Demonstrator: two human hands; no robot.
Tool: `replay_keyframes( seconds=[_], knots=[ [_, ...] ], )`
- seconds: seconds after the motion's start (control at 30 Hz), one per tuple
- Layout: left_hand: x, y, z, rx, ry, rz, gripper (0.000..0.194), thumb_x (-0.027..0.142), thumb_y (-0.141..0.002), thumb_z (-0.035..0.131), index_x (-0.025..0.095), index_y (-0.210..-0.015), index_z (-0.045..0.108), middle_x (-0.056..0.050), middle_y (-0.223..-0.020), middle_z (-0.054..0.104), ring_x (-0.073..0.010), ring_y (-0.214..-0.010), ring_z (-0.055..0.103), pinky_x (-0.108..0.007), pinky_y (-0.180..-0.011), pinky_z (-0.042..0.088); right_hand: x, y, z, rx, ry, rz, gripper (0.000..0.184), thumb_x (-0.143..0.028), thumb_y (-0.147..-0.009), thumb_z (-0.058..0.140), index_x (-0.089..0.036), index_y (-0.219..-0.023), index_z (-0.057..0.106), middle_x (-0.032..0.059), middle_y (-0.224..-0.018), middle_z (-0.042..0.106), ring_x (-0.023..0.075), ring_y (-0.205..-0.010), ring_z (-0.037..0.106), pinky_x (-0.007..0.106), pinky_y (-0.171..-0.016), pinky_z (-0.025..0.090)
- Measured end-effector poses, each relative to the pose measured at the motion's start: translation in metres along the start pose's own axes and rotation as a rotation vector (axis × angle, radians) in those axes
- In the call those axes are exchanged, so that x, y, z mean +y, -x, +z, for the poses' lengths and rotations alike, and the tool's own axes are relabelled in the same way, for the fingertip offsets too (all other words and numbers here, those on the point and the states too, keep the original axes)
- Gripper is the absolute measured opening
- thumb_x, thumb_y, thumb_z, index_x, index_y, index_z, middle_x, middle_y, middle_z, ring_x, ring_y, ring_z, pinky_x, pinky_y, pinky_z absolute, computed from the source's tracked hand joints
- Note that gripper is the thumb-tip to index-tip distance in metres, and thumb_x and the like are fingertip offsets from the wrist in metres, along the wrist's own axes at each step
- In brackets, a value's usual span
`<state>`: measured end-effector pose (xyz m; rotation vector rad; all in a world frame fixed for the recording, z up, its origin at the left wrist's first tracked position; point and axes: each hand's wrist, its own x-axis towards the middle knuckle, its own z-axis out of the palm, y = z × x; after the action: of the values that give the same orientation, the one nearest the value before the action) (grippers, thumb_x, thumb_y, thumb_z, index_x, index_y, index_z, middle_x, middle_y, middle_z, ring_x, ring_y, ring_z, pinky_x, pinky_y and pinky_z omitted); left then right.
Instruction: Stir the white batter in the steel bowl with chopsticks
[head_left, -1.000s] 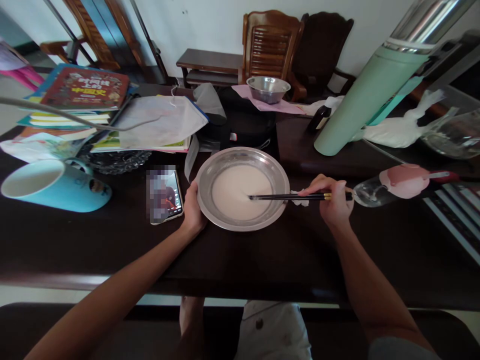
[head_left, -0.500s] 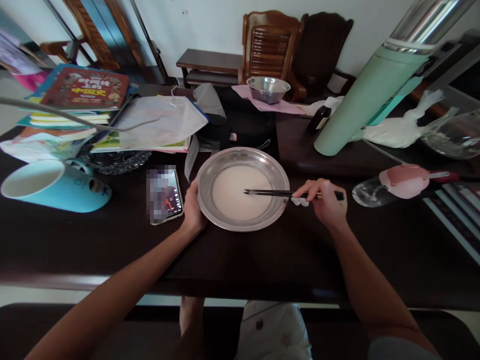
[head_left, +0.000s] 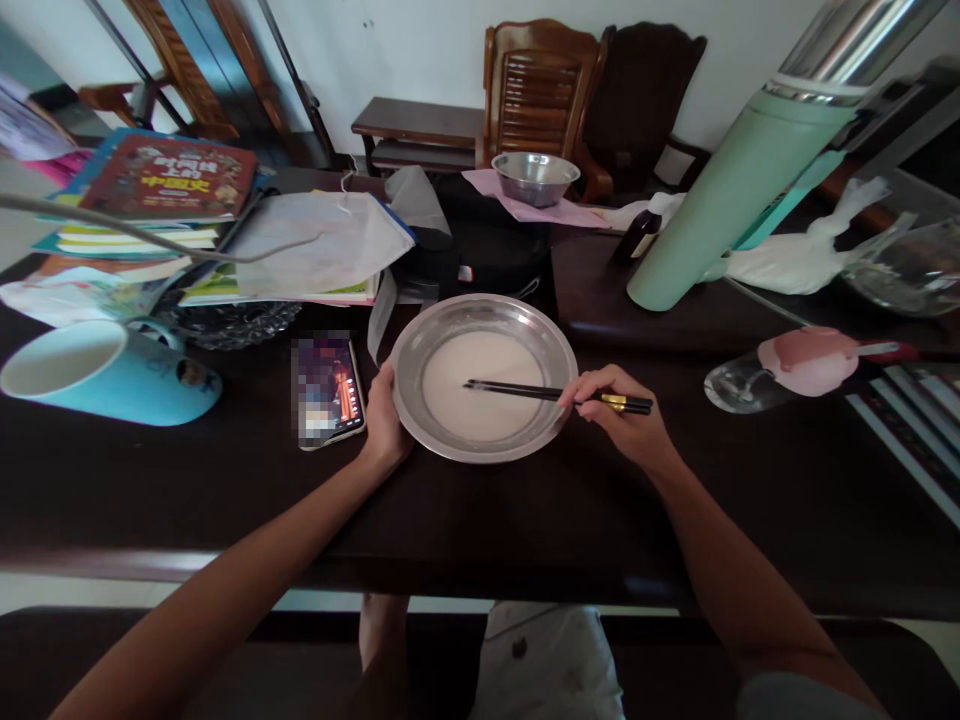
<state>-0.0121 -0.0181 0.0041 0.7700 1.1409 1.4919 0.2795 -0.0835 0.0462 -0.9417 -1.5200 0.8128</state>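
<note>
A wide metal bowl (head_left: 409, 345) stands on the dark table in front of me, holding a milky white liquid (head_left: 480, 410). My left hand (head_left: 386, 420) grips the bowl's left rim, fingers partly hidden under its side. In my right hand (head_left: 615, 410) is a pair of black chopsticks (head_left: 525, 390) with gold bands near the thick ends. They cross the bowl's right rim almost level, their tips at the liquid near the middle of the bowl. Whether the tips are dipped under the surface is hard to make out.
Left of the bowl lies a lit phone (head_left: 330, 390), with a blue mug (head_left: 120, 370) farther left. Books (head_left: 172, 180) are piled behind. A tall green thermos (head_left: 735, 200) rises at the right, near a pink-lidded clear cup (head_left: 802, 360). A smaller metal bowl (head_left: 536, 180) sits at the back.
My right hand has moved left toward the bowl's rim, and the chopstick tips have slid left across the liquid. The left hand and the bowl stay nearly in place.
</note>
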Motion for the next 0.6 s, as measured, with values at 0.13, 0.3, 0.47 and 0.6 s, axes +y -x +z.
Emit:
replay_keyframes(
  seconds=[0.13,0.3,0.47,0.6],
  knots=[
    [0.001,0.001,0.000,-0.003,-0.002,-0.003,0.033,0.057,-0.085,0.079,0.025,-0.081,0.070,-0.002,-0.080,0.078,-0.0280,-0.098,0.078,-0.036,-0.085,0.068,0.003,-0.003,-0.004,0.268,-0.027,-0.036,0.040,-0.056,-0.104,0.078,-0.027,-0.083,0.059,-0.0004,-0.070,0.079,0.0145,-0.053,0.059,0.030,-0.051,0.047],
    [0.002,0.000,0.001,0.002,0.011,-0.037,0.034,0.060,-0.078,0.083,0.028,-0.077,0.071,-0.004,-0.079,0.077,-0.0302,-0.097,0.077,-0.036,-0.078,0.068,0.003,-0.007,-0.004,0.175,-0.175,-0.117,0.049,-0.062,-0.109,0.068,-0.028,-0.077,0.053,-0.0056,-0.052,0.061,0.0136,-0.043,0.047,0.030,-0.047,0.038],
    [0.002,0.001,0.001,-0.017,0.002,-0.008,0.034,0.060,-0.080,0.084,0.028,-0.078,0.072,-0.003,-0.081,0.078,-0.0302,-0.097,0.077,-0.038,-0.085,0.068,0.002,0.001,0.004,0.038,-0.123,0.025,0.048,-0.068,-0.107,0.067,-0.028,-0.082,0.058,0.0008,-0.072,0.080,0.0175,-0.058,0.062,0.033,-0.056,0.050],
    [0.001,0.000,-0.001,-0.018,-0.007,-0.019,0.034,0.060,-0.083,0.081,0.027,-0.081,0.074,-0.004,-0.079,0.077,-0.0292,-0.094,0.077,-0.037,-0.081,0.068,0.003,0.003,0.003,0.110,-0.044,0.025,0.045,-0.061,-0.107,0.072,-0.027,-0.080,0.061,0.0044,-0.085,0.088,0.0188,-0.065,0.069,0.036,-0.064,0.057]
  ],
)
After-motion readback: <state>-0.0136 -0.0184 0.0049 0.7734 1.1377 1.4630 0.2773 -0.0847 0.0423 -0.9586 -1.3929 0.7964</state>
